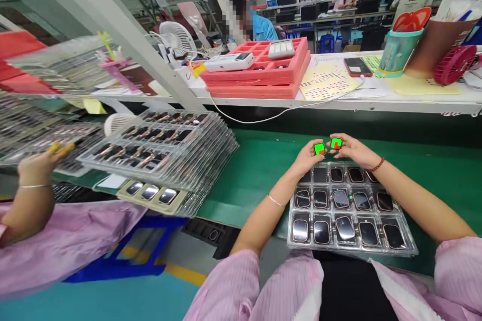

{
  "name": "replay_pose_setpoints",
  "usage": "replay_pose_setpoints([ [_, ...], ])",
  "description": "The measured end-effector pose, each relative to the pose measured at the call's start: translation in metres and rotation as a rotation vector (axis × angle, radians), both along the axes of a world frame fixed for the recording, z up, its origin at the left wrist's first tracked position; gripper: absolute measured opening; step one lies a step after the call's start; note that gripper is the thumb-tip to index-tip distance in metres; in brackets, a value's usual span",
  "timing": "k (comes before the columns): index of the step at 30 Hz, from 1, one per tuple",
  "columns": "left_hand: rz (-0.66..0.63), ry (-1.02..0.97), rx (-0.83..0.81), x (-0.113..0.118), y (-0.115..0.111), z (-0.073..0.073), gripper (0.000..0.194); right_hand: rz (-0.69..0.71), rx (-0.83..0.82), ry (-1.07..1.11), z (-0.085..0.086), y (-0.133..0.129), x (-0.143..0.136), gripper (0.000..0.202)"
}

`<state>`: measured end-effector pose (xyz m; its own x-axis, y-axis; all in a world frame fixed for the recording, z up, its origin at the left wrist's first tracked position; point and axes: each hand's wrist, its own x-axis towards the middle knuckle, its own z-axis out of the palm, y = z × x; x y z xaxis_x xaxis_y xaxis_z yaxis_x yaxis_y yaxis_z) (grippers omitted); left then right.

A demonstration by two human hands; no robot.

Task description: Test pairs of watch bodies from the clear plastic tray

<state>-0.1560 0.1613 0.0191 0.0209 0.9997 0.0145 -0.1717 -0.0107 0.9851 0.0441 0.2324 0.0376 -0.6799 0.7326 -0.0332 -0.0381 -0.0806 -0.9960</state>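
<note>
My left hand (307, 156) pinches a smartwatch (319, 149) whose lit screen shows green with a red patch. Close beside it, my right hand (351, 148) grips a second smartwatch (336, 143), also glowing green and red. Both watches are held upright just beyond the far edge of a clear plastic tray (352, 248). In the tray's compartments lie rows of smartwatches with dark screens, such as the watch (345, 228) in the near row, which sits slightly askew. My forearms reach over the tray's two sides.
Stacked clear trays (211, 160) of watches stand to the left on the green bench (256, 155). A co-worker's hand (37, 165) is at far left. The shelf ahead carries red foam trays (256, 80), a phone (357, 66) and a teal cup (399, 52). A white cable (259, 121) droops from it.
</note>
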Motion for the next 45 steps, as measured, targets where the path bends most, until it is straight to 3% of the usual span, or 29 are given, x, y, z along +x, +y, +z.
replay_pose_setpoints([
  [5,0.016,0.059,0.093,0.002,-0.007,-0.006,0.047,-0.028,0.088,-0.023,-0.002,-0.011,0.002,0.053],
  [10,-0.012,0.157,0.143,0.003,-0.010,-0.006,0.055,-0.017,0.200,-0.028,-0.003,-0.014,0.002,0.050],
  [17,0.028,0.225,0.195,0.002,-0.010,-0.007,0.049,0.001,0.276,-0.068,-0.007,-0.013,0.004,0.041],
  [28,-0.049,0.124,0.124,-0.004,-0.012,-0.006,0.057,0.003,0.232,-0.041,-0.007,-0.011,0.002,0.038],
  [35,-0.028,0.112,0.114,-0.003,-0.013,-0.004,0.061,0.030,0.207,-0.011,-0.009,-0.010,0.003,0.044],
  [41,-0.014,0.089,0.151,-0.002,-0.013,-0.006,0.045,-0.002,0.231,-0.044,-0.008,-0.010,0.005,0.040],
  [45,0.018,0.120,0.174,-0.002,-0.012,-0.008,0.053,0.022,0.247,-0.042,-0.008,-0.010,0.006,0.045],
])
